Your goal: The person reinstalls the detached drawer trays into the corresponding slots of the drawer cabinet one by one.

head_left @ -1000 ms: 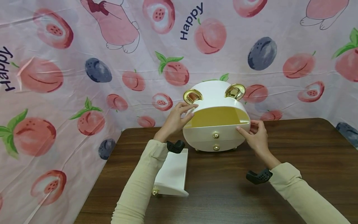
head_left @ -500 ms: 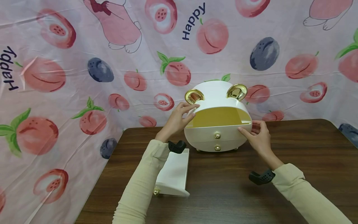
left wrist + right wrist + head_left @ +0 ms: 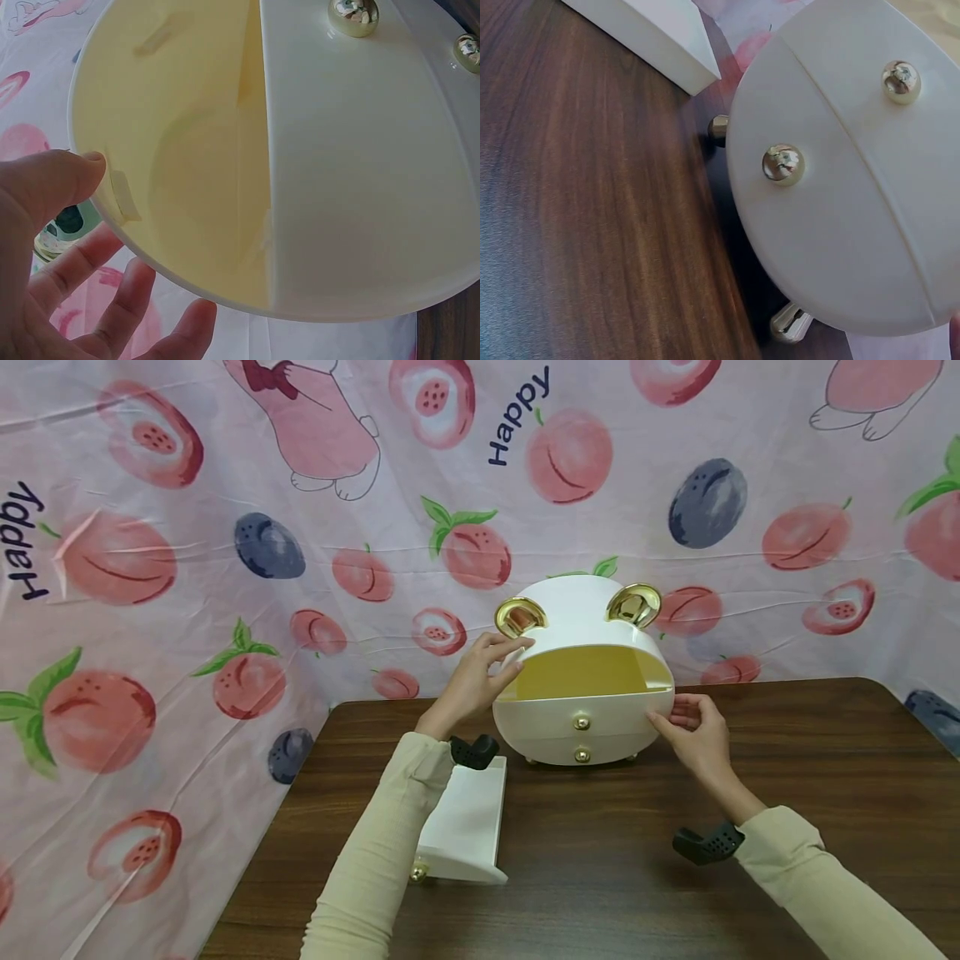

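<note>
Right hand [image 3: 701, 735]: I see it slip slightly down and outward along the box's right edge, its thumb lower than in the last picture; the thumb lies on the front and the fingers curl at the side, so I read a narrow, light hold, though its wrist view shows me barely 1 fingertip.
Left hand [image 3: 465, 685]: unmoved; it grips the rim [image 3: 73, 112] at the upper left, thumb over the edge, 3 fingers outside.
Meaning: I judge this a small regrip, the left hand steadying the box meanwhile; nothing else shifts with it.
Box [image 3: 577, 618]: upright on the far part of the table [image 3: 585, 860], a little right of centre, just before the cloth [image 3: 337, 635].
Front: glossy white and rounded, 2 drawers closed, a thin seam [image 3: 876, 180] between them, 1 round gold knob [image 3: 581, 722] on each.
Slot [image 3: 581, 670]: yellow inside, above the 2 drawers.
Ears [image 3: 634, 605]: 2, shiny gold, on top.
Feet [image 3: 791, 322]: short, metallic.
Loose drawer [image 3: 465, 822]: white, near and left of the box, apart from it, partly hidden by the left sleeve [image 3: 367, 852].
</note>
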`<state>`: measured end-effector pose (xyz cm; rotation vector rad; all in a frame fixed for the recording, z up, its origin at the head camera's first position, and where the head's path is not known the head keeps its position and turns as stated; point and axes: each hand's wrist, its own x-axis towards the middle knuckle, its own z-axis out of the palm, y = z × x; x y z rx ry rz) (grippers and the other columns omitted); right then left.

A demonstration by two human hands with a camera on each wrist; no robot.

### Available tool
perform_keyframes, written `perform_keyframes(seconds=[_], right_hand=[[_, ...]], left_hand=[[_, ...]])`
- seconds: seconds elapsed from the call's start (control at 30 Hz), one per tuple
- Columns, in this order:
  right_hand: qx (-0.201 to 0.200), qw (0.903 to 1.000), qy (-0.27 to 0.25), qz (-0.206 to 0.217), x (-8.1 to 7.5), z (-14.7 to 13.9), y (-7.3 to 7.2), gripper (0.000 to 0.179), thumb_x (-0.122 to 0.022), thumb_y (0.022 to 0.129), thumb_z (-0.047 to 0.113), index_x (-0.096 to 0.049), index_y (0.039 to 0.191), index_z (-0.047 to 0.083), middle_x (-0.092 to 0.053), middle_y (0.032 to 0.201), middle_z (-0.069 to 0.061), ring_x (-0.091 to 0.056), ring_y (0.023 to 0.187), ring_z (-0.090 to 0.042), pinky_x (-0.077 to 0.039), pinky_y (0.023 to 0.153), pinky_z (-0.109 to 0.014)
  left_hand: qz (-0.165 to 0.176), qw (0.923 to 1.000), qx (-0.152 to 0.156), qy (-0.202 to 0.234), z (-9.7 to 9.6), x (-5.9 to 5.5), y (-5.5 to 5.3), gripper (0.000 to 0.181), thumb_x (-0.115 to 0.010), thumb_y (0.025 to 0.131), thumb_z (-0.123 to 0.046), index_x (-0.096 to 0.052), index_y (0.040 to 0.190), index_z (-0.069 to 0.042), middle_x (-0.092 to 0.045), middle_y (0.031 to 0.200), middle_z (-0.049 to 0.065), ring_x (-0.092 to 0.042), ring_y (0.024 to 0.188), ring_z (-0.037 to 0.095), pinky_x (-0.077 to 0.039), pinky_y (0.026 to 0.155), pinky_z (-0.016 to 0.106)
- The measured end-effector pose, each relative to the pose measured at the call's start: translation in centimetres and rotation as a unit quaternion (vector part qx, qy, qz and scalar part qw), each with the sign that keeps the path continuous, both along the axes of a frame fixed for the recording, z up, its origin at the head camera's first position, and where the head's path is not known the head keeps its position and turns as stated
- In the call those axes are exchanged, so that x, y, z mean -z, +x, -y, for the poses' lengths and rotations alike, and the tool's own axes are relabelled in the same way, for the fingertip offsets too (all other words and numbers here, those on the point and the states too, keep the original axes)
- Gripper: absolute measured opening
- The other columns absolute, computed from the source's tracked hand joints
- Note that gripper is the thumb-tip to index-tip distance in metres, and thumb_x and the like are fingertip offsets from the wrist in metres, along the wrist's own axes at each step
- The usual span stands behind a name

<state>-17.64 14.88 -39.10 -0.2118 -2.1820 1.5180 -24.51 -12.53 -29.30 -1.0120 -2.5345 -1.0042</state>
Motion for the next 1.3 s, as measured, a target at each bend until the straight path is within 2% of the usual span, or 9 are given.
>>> perform_keyframes(seconds=[0.33, 0.53, 0.63, 0.77, 0.97, 1.23, 1.3], right_hand=[[-0.011, 0.9999, 0.011, -0.004, 0.2, -0.1, 0.4, 0.038, -0.067, 0.078, 0.010, -0.051, 0.107, -0.007, -0.056, 0.098, -0.020, -0.048, 0.071, 0.009, -0.040, 0.062, -0.006], [-0.019, 0.9997, 0.010, -0.011, -0.1, -0.4, 0.5, 0.033, -0.064, 0.079, 0.006, -0.052, 0.106, -0.009, -0.056, 0.099, -0.021, -0.047, 0.072, 0.009, -0.041, 0.063, -0.006], [-0.016, 0.9997, 0.014, -0.011, -0.4, -0.5, 0.6, 0.031, -0.063, 0.080, 0.005, -0.052, 0.105, -0.009, -0.056, 0.099, -0.021, -0.047, 0.072, 0.010, -0.041, 0.061, -0.007], [-0.012, 0.9994, 0.027, -0.021, -1.0, -0.6, 0.7, 0.027, -0.059, 0.080, 0.003, -0.054, 0.104, -0.008, -0.056, 0.100, -0.020, -0.047, 0.071, 0.010, -0.039, 0.059, -0.007], [-0.008, 0.9985, 0.041, -0.036, -2.6, -0.7, 0.5, 0.023, -0.052, 0.081, 0.001, -0.055, 0.102, -0.008, -0.057, 0.098, -0.017, -0.047, 0.072, 0.009, -0.038, 0.061, -0.007], [-0.019, 0.9967, 0.053, -0.058, -4.3, -0.8, 0.2, 0.025, -0.051, 0.082, 0.002, -0.055, 0.105, -0.008, -0.056, 0.099, -0.017, -0.047, 0.077, 0.008, -0.038, 0.068, -0.006], [-0.029, 0.9950, 0.066, -0.068, -4.7, -0.9, 0.1, 0.026, -0.053, 0.083, 0.004, -0.055, 0.106, -0.007, -0.056, 0.101, -0.018, -0.050, 0.081, 0.003, -0.038, 0.070, -0.006]], left_hand=[[0.010, 0.9999, 0.002, 0.004, 0.1, 0.1, 0.0, 0.034, -0.054, 0.089, -0.015, -0.056, 0.122, -0.012, -0.048, 0.106, 0.011, -0.045, 0.090, 0.021, -0.040, 0.076, 0.043], [0.000, 1.0000, -0.001, 0.005, 0.1, 0.2, 0.0, 0.033, -0.054, 0.089, -0.014, -0.056, 0.121, -0.012, -0.049, 0.106, 0.011, -0.045, 0.089, 0.020, -0.039, 0.072, 0.036], [-0.001, 1.0000, 0.001, 0.006, 0.1, 0.2, 0.0, 0.033, -0.054, 0.088, -0.014, -0.056, 0.121, -0.011, -0.049, 0.106, 0.011, -0.045, 0.088, 0.021, -0.039, 0.071, 0.037], [-0.001, 1.0000, 0.002, 0.008, 0.2, 0.3, 0.0, 0.033, -0.054, 0.088, -0.014, -0.057, 0.121, -0.011, -0.049, 0.105, 0.011, -0.044, 0.087, 0.021, -0.040, 0.073, 0.042], [-0.003, 1.0000, -0.002, 0.007, 0.3, 0.4, -0.1, 0.033, -0.054, 0.089, -0.014, -0.057, 0.121, -0.011, -0.049, 0.105, 0.010, -0.045, 0.088, 0.021, -0.037, 0.070, 0.032], [-0.003, 0.9999, -0.001, 0.012, 0.3, 0.4, 0.1, 0.032, -0.055, 0.088, -0.014, -0.057, 0.121, -0.011, -0.049, 0.105, 0.010, -0.046, 0.088, 0.022, -0.037, 0.071, 0.031], [-0.003, 0.9999, -0.001, 0.011, 0.3, 0.4, 0.1, 0.032, -0.055, 0.088, -0.014, -0.057, 0.121, -0.012, -0.049, 0.105, 0.009, -0.046, 0.089, 0.021, -0.037, 0.070, 0.029]])
